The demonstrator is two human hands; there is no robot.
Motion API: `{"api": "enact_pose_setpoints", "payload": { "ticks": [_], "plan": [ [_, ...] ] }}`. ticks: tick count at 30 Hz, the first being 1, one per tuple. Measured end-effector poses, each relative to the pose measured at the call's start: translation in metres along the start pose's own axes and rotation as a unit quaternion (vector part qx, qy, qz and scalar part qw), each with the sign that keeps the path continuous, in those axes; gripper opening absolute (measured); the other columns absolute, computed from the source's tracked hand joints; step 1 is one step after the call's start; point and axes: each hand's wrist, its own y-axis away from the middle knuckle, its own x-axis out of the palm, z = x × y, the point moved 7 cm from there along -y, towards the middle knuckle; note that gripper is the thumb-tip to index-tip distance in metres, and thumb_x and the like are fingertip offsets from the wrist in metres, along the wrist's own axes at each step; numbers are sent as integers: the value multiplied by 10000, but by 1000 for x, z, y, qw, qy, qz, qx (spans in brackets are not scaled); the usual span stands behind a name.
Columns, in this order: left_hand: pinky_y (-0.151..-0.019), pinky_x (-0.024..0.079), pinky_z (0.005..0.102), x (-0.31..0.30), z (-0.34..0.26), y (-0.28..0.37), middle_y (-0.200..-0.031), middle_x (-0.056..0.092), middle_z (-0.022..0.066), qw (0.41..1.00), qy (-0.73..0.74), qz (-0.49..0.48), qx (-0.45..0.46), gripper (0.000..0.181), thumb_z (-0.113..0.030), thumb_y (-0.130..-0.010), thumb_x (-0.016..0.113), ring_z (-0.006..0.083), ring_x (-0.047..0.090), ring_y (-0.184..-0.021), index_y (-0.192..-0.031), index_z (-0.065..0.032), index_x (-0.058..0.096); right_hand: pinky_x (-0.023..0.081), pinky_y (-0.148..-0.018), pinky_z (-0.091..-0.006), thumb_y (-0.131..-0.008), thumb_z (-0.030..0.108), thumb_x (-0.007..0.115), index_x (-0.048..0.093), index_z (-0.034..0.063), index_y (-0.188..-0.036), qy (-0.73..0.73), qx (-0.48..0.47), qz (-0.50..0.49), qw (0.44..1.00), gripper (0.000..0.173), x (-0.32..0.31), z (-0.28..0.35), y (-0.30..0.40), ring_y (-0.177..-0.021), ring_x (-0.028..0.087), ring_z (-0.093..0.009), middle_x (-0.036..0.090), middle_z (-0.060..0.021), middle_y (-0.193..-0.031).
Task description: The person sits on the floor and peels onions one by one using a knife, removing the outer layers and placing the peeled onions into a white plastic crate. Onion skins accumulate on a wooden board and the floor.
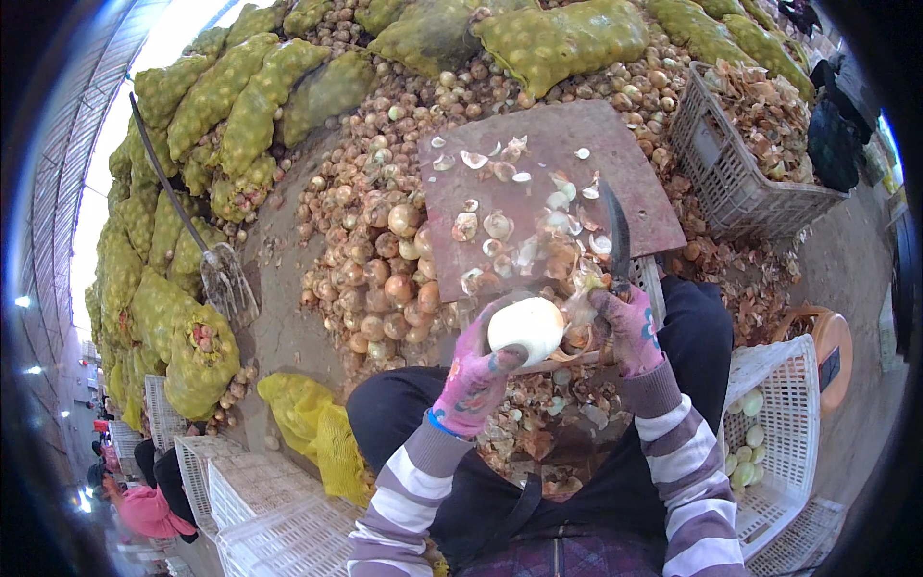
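My left hand [479, 375], in a pink patterned glove, grips a peeled white onion [526, 329] just over the near edge of a worn reddish board [533, 166]. To its right, my gloved right hand [629, 328] is closed on a knife, whose dark curved blade [615, 231] points up and away over the board. Its handle is mostly hidden by the fingers. Loose onion skin [580, 288] hangs between the two hands, by the right thumb. Cut onion ends and skin scraps [497, 225] lie scattered across the board.
Unpeeled onions [400, 288] are heaped left of and behind the board. A crate of skins [728, 173] stands at the back right, a white crate with peeled onions [793, 418] at the near right beside an orange stool [836, 353]. Left are mesh sacks [252, 108], a shovel [227, 278] and crates [267, 490].
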Motion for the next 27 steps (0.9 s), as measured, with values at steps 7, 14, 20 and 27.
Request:
{"api": "enact_pose_setpoints", "payload": {
  "ticks": [7,14,20,27],
  "plan": [
    [-923,504,334,-13,-9,-2,-1199,602,130,997,-31,-62,30,847,-275,-649,853,226,604,-1112,-1332,31,457,461,-606,-212,-875,197,724,625,-8,-1179,113,-74,8,991,380,9,23,3,-701,560,-50,659,3,-885],
    [-927,511,323,-4,-20,2,-1169,623,117,977,-190,-94,29,821,-211,-593,879,190,620,-1070,-1278,29,495,488,-786,-235,-849,207,748,555,-15,-1295,200,-89,160,962,535,41,25,24,-870,578,-72,676,-14,-980],
    [-956,502,328,-7,-18,6,-1170,630,119,963,-263,-66,2,872,-187,-556,892,186,616,-1095,-1295,33,485,514,-733,-252,-781,131,770,576,-24,-1228,270,-106,188,938,512,49,34,31,-825,611,-80,700,-69,-924],
    [-960,497,331,5,-14,6,-1202,618,112,963,-271,-1,-1,901,-207,-564,892,204,611,-1106,-1326,21,468,524,-690,-258,-782,69,737,625,-19,-1063,261,-142,128,946,315,34,28,25,-777,639,-90,697,-69,-876]
  ]
}}
